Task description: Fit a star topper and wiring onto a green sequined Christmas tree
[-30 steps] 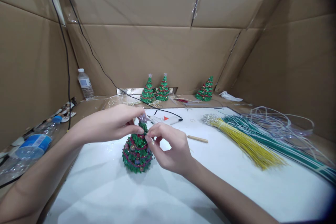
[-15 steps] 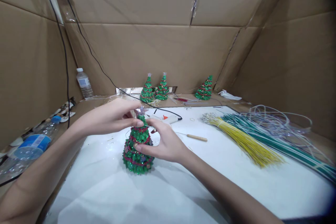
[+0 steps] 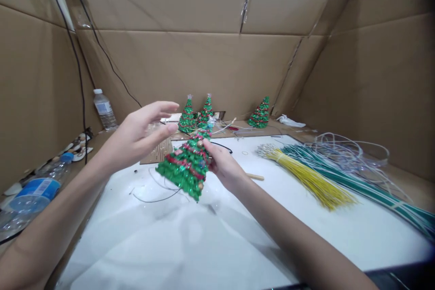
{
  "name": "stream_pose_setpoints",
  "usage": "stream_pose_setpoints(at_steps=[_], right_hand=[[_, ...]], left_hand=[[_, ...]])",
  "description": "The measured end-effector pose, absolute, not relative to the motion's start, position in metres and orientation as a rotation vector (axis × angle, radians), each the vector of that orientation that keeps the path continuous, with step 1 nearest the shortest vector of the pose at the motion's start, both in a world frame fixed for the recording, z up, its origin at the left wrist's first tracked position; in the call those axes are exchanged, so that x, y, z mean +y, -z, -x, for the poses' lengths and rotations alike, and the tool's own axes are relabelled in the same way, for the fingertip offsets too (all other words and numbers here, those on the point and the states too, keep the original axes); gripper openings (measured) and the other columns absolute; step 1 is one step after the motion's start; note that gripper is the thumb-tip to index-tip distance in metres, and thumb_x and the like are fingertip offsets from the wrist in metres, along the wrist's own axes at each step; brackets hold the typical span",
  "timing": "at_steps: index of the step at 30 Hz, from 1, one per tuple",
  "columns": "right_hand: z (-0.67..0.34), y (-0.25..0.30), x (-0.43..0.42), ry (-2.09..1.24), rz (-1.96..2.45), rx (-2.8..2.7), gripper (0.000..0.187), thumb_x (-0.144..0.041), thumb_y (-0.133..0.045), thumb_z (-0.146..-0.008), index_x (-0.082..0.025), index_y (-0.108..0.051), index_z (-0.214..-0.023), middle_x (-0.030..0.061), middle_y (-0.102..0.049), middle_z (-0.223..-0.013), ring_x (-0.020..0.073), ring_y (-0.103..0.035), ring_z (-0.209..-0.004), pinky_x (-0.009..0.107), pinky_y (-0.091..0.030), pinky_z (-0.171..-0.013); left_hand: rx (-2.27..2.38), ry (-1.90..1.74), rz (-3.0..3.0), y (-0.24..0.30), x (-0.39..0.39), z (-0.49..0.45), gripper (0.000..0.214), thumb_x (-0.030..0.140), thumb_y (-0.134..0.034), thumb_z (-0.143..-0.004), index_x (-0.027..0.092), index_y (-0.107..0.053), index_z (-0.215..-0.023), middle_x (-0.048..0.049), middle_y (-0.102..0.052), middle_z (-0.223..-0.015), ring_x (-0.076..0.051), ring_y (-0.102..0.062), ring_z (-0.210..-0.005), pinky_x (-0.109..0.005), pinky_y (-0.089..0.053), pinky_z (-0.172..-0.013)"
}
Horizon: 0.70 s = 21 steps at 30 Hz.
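Note:
My right hand (image 3: 222, 165) grips a small green beaded Christmas tree (image 3: 186, 165) with red garland bands, lifted off the white table sheet (image 3: 210, 235) and tilted with its tip pointing away to the right. My left hand (image 3: 144, 131) hovers just left of the tree's top with fingers stretched out and apart, holding nothing. A thin dark wire (image 3: 152, 197) lies on the sheet under the tree.
Three finished little trees (image 3: 187, 115) (image 3: 205, 111) (image 3: 260, 113) stand at the back by the cardboard wall. Bundles of yellow (image 3: 306, 174) and green strips (image 3: 356, 188) lie at right. A water bottle (image 3: 103, 108) stands at back left, another bottle (image 3: 34, 190) lies at left. A black cable (image 3: 81, 68) hangs down.
The tree stood on the sheet with both hands at its top; now my right hand has lifted and tilted it, and my left hand has let go and spread.

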State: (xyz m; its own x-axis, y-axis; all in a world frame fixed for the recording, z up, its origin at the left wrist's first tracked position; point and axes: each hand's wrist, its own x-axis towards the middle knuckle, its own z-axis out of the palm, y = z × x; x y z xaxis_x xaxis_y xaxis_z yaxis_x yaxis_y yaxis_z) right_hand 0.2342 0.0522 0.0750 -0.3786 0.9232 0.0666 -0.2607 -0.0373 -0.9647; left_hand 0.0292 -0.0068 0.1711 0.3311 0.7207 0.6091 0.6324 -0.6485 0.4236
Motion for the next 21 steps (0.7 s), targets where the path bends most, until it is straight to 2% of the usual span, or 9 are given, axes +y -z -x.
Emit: stream_pose_setpoints(at_steps=[5, 10, 12, 16, 21], right_hand=[[-0.240, -0.079, 0.062, -1.621, 0.796, -1.022, 0.049, -0.062, -0.060, -0.082, -0.026, -0.064, -0.116, 0.0008, -0.073, -0.096, 0.0134, -0.065, -0.070, 0.026, -0.051, -0.060], [-0.238, -0.084, 0.057, -1.712, 0.668, -0.778, 0.034, -0.056, -0.064, -0.082, -0.028, -0.068, -0.101, -0.0074, -0.070, -0.071, 0.0101, -0.057, -0.053, 0.024, -0.046, -0.053], [-0.238, -0.084, 0.054, -1.733, 0.631, -0.741, 0.032, -0.056, -0.066, -0.080, -0.028, -0.069, -0.096, -0.0087, -0.068, -0.064, 0.0097, -0.053, -0.048, 0.024, -0.042, -0.049], [-0.237, -0.086, 0.051, -1.742, 0.616, -0.727, 0.033, -0.057, -0.065, -0.080, -0.028, -0.069, -0.094, -0.0077, -0.069, -0.066, 0.0111, -0.055, -0.051, 0.024, -0.043, -0.050], [-0.234, -0.088, 0.045, -1.666, 0.604, -0.749, 0.038, -0.060, -0.066, -0.078, -0.028, -0.069, -0.100, -0.0065, -0.072, -0.076, 0.0122, -0.059, -0.057, 0.026, -0.047, -0.055]], left_hand=[[1.259, -1.455, -2.646, -0.180, -0.024, -0.030, 0.026, 0.036, -0.056, -0.093, 0.021, -0.061, -0.114, -0.0066, -0.062, -0.125, -0.020, -0.059, -0.116, -0.036, -0.047, -0.103], [1.141, -1.611, -2.949, -0.176, -0.029, -0.038, 0.008, 0.025, -0.067, -0.083, 0.023, -0.067, -0.091, -0.0037, -0.065, -0.116, -0.020, -0.063, -0.106, -0.037, -0.051, -0.096], [1.035, -1.633, -3.072, -0.171, -0.028, -0.042, 0.005, 0.021, -0.069, -0.080, 0.023, -0.067, -0.084, -0.0045, -0.063, -0.117, -0.022, -0.061, -0.111, -0.039, -0.053, -0.095], [1.115, -1.560, -3.285, -0.160, -0.025, -0.052, 0.006, 0.018, -0.070, -0.078, 0.022, -0.066, -0.074, -0.0059, -0.058, -0.124, -0.032, -0.049, -0.129, -0.051, -0.045, -0.105], [1.499, -1.447, -3.249, -0.145, -0.021, -0.062, 0.016, 0.021, -0.066, -0.082, 0.020, -0.063, -0.066, -0.0069, -0.054, -0.135, -0.035, -0.038, -0.138, -0.056, -0.033, -0.112]])
